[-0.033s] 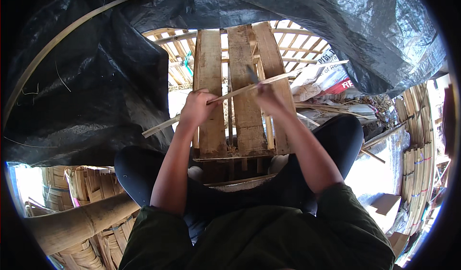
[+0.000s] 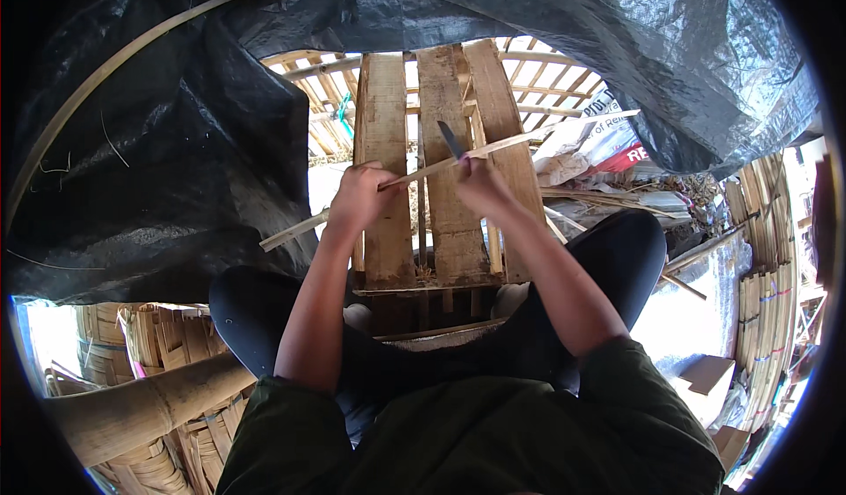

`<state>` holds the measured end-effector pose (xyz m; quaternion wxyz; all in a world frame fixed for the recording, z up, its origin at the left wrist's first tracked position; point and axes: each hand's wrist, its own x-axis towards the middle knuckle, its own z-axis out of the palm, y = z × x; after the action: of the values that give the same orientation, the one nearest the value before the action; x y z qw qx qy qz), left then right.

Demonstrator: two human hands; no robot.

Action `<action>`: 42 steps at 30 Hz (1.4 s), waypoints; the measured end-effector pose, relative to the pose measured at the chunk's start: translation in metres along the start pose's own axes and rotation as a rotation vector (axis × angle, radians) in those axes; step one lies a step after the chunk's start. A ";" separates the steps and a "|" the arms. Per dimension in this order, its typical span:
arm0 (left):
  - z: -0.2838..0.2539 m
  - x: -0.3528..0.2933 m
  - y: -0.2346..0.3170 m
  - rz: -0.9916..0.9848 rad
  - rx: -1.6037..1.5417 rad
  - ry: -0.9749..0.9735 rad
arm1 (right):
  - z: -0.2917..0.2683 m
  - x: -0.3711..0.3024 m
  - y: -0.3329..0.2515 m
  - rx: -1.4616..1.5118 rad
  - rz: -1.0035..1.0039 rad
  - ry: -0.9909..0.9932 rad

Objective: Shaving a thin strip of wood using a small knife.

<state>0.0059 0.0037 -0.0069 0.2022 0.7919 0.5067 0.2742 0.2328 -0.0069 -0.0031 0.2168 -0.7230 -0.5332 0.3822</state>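
Observation:
A long, thin split-bamboo strip [image 2: 515, 142] slants across a low bench of wooden planks [image 2: 455, 231], its left end lower and nearer to me. My left hand [image 2: 356, 195] is closed around the strip, left of the middle. In my right hand [image 2: 485, 187] is a knife [image 2: 450, 137], its dark blade pointing up and to the left. The blade crosses the strip right of my left hand. My fingers hide most of the knife's handle.
Dark plastic sheeting [image 2: 132, 178] hangs at the left and across the far side. A thick bamboo pole [image 2: 150, 411] lies at lower left beside woven bamboo. Bundled bamboo slats [image 2: 762, 328] stand at right, near a cardboard box [image 2: 708, 374]. A printed sack [image 2: 586, 143] lies beyond the bench.
My right hand has shifted a little left along the strip with the knife, whose blade now shows more clearly. My left hand and the strip stay almost in place.

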 end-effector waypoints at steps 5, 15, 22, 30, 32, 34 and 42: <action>-0.002 -0.002 0.004 -0.001 -0.012 0.006 | -0.033 0.012 0.001 0.098 0.089 -0.015; 0.000 -0.004 -0.001 0.054 0.027 0.032 | 0.005 -0.004 -0.007 0.152 0.045 -0.144; -0.001 0.001 0.008 0.066 0.000 0.021 | -0.006 0.003 0.002 -0.002 0.064 0.059; -0.001 -0.002 0.003 0.034 -0.040 0.017 | -0.038 0.015 0.002 0.025 0.153 0.095; 0.000 -0.002 0.002 0.009 -0.069 0.026 | -0.038 0.019 0.008 -0.022 0.155 0.041; 0.001 0.000 -0.001 0.049 -0.006 0.022 | -0.020 0.021 0.018 -0.070 0.158 -0.008; 0.002 -0.005 0.003 0.055 -0.035 0.012 | -0.067 0.043 0.036 -0.235 0.033 0.228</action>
<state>0.0077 -0.0018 -0.0072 0.2055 0.8002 0.4810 0.2934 0.3136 0.0274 -0.0015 0.1837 -0.7908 -0.5340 0.2360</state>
